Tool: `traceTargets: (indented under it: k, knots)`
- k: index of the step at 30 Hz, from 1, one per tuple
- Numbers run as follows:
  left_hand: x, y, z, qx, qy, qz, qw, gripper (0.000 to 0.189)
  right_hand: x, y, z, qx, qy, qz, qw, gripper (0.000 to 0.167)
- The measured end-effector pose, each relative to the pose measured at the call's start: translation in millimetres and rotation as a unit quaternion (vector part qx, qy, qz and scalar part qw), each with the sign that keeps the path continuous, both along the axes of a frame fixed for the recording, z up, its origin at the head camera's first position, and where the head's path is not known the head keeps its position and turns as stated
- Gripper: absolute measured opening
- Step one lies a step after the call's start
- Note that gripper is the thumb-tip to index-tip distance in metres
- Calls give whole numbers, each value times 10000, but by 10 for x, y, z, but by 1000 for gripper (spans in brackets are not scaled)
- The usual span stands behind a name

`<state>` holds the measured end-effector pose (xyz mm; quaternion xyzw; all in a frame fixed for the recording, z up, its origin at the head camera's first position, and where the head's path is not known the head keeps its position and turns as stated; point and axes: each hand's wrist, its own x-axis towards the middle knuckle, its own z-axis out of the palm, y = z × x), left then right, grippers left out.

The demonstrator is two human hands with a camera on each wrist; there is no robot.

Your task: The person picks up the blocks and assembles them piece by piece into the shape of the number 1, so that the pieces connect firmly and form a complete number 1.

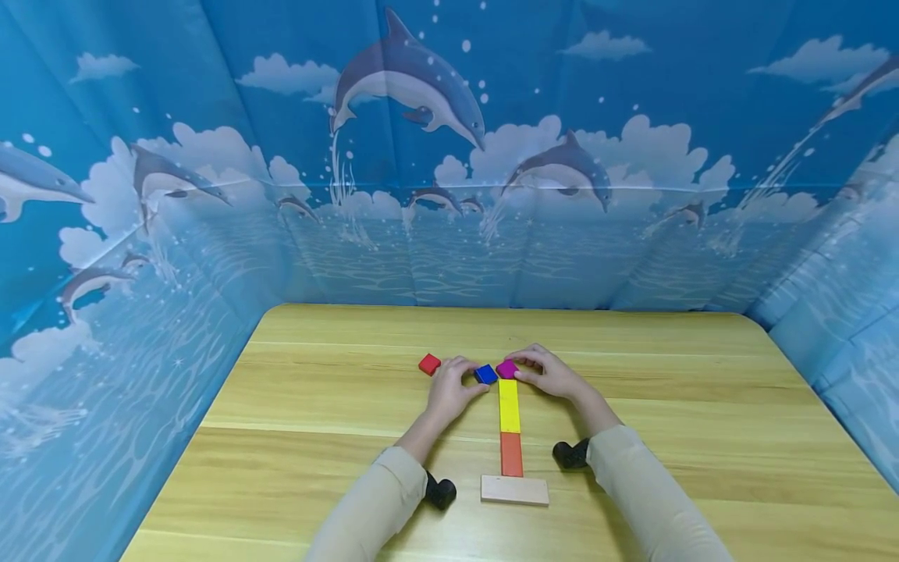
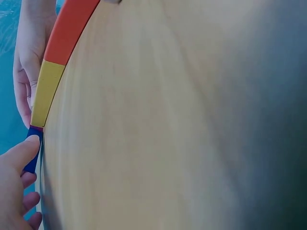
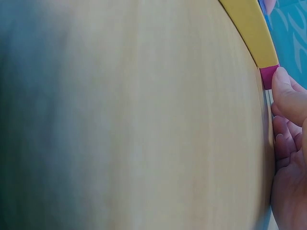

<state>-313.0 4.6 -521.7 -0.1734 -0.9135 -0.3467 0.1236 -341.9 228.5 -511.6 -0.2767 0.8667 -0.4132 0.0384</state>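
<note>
In the head view my left hand (image 1: 449, 390) pinches a blue square block (image 1: 486, 375) between thumb and fingers. My right hand (image 1: 551, 373) pinches a magenta block (image 1: 507, 369) just to its right. Both blocks sit turned at an angle by the far end of a yellow rectangular block (image 1: 509, 406). An orange-red block (image 1: 511, 454) continues the line toward me, and a pale wooden plank (image 1: 514, 490) lies crosswise at its near end. The left wrist view shows my left thumb on the blue block (image 2: 33, 148). In the right wrist view, my right thumb presses the magenta block (image 3: 269, 77).
A red block (image 1: 429, 364) lies just left of my left hand. Black wrist-camera mounts (image 1: 440, 493) stick out at both sleeves. The wooden table (image 1: 316, 375) ends at a blue dolphin-print curtain (image 1: 449, 265) behind and at the sides.
</note>
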Motion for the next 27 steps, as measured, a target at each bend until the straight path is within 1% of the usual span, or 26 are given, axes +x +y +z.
traceTargets:
  k: [2,6,8,10,15,18,20,22,27]
  knots:
    - [-2,12,-5,4,-15,4,10000,35,34,-23,39,-16,26,-15,10000,30]
    - [-4,34,-17,20,-52,26,10000,36,133,-75,191,-108,-18,6,9999,30]
    - [-4,45,-18,45,-79,39,10000,36,165,-91,236,-174,-63,13,9998,30]
    - [-3,51,-23,72,-81,50,9999,36,152,-80,202,-152,-13,6,9999,30]
    - [6,63,-28,21,-55,105,9999,36,54,-19,16,-28,101,-44,9999,30]
    - [11,68,-30,-14,-44,123,9999,36,30,-2,-30,-62,92,-46,9999,30]
    - [15,73,-29,-5,-72,124,9999,36,38,-6,-28,-102,76,-67,9999,30]
    - [19,78,-29,19,-83,126,9999,36,67,-26,4,-139,60,-78,9999,30]
    - [22,85,-32,27,-94,149,9998,37,194,-87,203,-206,-31,-28,9998,30]
